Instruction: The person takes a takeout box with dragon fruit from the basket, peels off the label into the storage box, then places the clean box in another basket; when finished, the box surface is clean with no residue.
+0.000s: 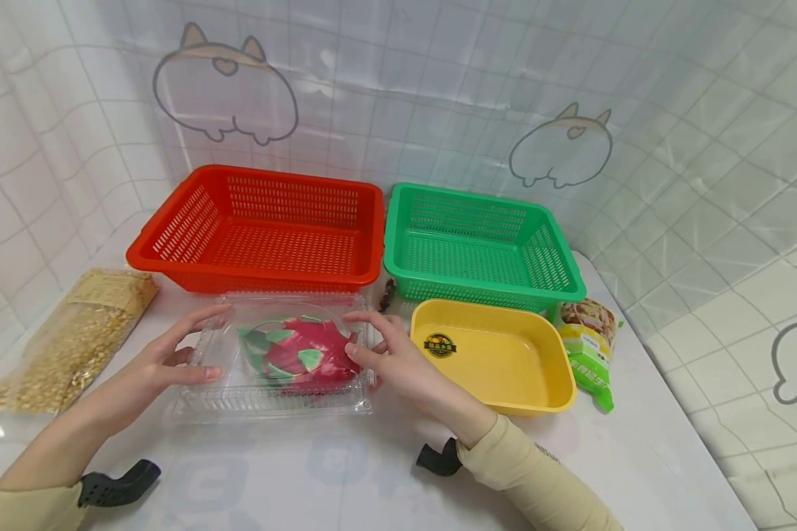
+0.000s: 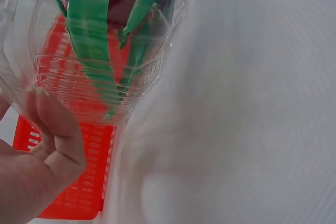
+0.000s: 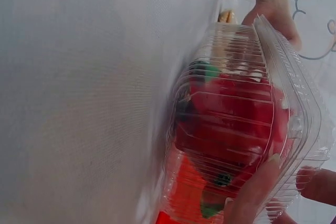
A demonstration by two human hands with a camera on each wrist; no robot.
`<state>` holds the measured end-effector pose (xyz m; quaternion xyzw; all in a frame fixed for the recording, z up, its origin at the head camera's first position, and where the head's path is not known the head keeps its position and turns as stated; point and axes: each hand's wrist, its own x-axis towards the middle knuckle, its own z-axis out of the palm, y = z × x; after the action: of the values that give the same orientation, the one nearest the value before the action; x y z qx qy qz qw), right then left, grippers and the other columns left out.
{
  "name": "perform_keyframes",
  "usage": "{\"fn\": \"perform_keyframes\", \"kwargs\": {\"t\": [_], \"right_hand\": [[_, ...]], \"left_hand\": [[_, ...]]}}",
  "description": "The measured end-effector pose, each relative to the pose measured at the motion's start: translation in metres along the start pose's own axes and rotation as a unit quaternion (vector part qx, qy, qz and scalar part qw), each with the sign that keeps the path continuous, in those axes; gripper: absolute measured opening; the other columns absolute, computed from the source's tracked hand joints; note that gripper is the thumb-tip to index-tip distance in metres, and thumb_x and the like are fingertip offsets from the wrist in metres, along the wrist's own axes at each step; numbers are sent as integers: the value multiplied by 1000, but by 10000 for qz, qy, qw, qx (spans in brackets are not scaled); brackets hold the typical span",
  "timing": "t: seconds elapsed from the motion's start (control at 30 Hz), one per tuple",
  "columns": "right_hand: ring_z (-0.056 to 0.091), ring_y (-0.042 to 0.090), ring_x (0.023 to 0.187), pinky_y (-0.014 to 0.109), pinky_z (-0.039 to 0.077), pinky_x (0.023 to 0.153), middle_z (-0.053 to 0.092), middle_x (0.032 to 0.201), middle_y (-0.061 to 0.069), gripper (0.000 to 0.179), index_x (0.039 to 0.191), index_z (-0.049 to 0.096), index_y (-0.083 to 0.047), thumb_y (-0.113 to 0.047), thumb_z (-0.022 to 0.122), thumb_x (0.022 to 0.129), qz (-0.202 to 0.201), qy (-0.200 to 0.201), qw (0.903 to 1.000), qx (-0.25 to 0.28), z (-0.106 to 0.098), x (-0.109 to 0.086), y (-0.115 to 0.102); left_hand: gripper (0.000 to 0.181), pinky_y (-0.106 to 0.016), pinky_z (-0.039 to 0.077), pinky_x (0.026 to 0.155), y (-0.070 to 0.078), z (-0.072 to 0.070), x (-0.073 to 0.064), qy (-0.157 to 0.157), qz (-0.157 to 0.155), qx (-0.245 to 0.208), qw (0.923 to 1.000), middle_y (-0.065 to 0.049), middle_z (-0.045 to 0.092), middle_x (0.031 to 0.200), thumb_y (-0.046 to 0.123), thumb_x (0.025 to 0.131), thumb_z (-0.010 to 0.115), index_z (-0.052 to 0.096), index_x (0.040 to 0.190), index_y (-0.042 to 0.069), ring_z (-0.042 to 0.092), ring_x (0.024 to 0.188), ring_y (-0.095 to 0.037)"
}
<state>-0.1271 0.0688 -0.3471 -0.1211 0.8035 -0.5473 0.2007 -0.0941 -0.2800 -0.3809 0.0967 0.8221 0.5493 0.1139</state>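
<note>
At the middle of the white table (image 1: pixel 292 472), toward the left, we see a clear plastic clamshell container (image 1: pixel 266 404) with a red dragon fruit (image 1: pixel 319 350) lying inside it, its green scales spread mostly toward the left; the container sits just on the near side of a red perforated basket (image 1: pixel 272 254). We see the left hand (image 1: pixel 162 361) holding the container's left end, thumb on the near part and fingers bent at the far part; the right hand (image 1: pixel 398 361) grips the right end, its thumb and forefinger reaching over the clear plastic; we cannot tell whether the lid is fully latched. Right of the red basket stands a green perforated basket (image 1: pixel 468 264); on its near side we find a yellow plastic tray (image 1: pixel 498 369) with a round dark label (image 1: pixel 440 345) on its inner left wall; to the right of that tray leans a green-and-yellow printed pouch (image 1: pixel 587 350), and at the far left lies a clear bag of pale golden grains (image 1: pixel 73 339). Between the two baskets, at their near corners, we notice a small dark object (image 1: pixel 387 295), too small to name; behind everything hangs a white gridded curtain (image 1: pixel 398 81) with outlined corgi rumps (image 1: pixel 229 92); both beige sleeves (image 1: pixel 538 472) end beside black wrist mounts (image 1: pixel 121 483).
</note>
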Motion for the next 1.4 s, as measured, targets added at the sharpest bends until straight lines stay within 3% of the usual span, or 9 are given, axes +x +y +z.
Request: {"fn": "perform_keyframes", "kwargs": {"t": [0.07, 0.27, 0.37, 0.5, 0.6, 0.9, 1.13, 1.23, 1.4], "right_hand": [[56, 23, 96, 34, 59, 65, 34, 146, 8, 42, 133, 56, -41, -28, 67, 95, 20, 1, 10000, -5, 0, 0, 0], [54, 23, 95, 32, 55, 69, 37, 142, 7, 42, 133, 56, -40, -28, 67, 95, 3, 23, 10000, -60, 0, 0, 0], [55, 22, 92, 31, 54, 69, 37, 142, 8, 42, 134, 56, -38, -28, 67, 95, -60, 6, 9999, -92, -1, 1, 0], [57, 21, 86, 30, 55, 67, 37, 140, 10, 43, 136, 56, -34, -26, 67, 95, -150, -51, 9998, -102, -2, 0, -1], [59, 21, 80, 31, 55, 67, 37, 137, 12, 43, 136, 56, -32, -26, 68, 95, -208, -78, 9997, -130, -4, -1, -2], [59, 21, 73, 35, 55, 70, 41, 134, 9, 46, 136, 56, -33, -30, 71, 92, -141, -104, 9998, 24, -12, -7, -9], [62, 27, 73, 40, 53, 74, 45, 130, 9, 47, 136, 57, -35, -35, 72, 91, -140, -178, 9996, -191, -22, -12, -14], [65, 34, 74, 43, 53, 77, 45, 127, 6, 48, 136, 56, -37, -38, 72, 91, -184, -257, 9986, -434, -28, -14, -17], [62, 40, 83, 45, 53, 77, 47, 121, 4, 50, 138, 54, -36, -38, 71, 91, -339, -385, 9970, -586, -38, -16, -21]], "left_hand": [[82, -78, 20, 101, 0, 0, 0, -13, 33, -77, 10000, -1, 23, 157, 18, 92, 63, 19, 159, 37, 21, 130, -1], [80, -64, 29, 99, 0, 0, 0, 65, 133, 96, 9998, 9, 29, 153, 17, 93, 62, 21, 159, 36, 24, 129, 4], [79, -51, 33, 99, -1, 0, 0, 118, 181, 145, 9997, 11, 32, 151, 16, 93, 63, 22, 158, 35, 26, 130, 3], [78, -22, 36, 92, -2, 1, -1, 166, 298, 132, 9993, 12, 35, 149, 14, 93, 63, 25, 158, 33, 29, 130, 2], [78, -12, 36, 86, -2, 2, -1, 184, 402, 73, 9990, 12, 36, 148, 12, 92, 63, 26, 158, 31, 31, 129, 1], [76, -12, 36, 91, 4, 4, -4, 251, 964, -38, 9950, 9, 42, 148, 1, 91, 62, 31, 157, 21, 37, 130, -1], [74, -14, 37, 93, 10, 5, -6, 203, 1096, -23, 9938, 0, 42, 151, -3, 91, 62, 33, 156, 19, 39, 131, -8], [73, -19, 44, 85, 11, 4, -6, 36, 1313, -243, 9910, -3, 41, 152, -7, 93, 57, 30, 157, 14, 40, 129, -11], [74, -32, 53, 63, 9, 2, -5, -365, 1712, -957, 9799, -7, 37, 152, -17, 92, 48, 23, 158, 5, 52, 108, -16]]}}
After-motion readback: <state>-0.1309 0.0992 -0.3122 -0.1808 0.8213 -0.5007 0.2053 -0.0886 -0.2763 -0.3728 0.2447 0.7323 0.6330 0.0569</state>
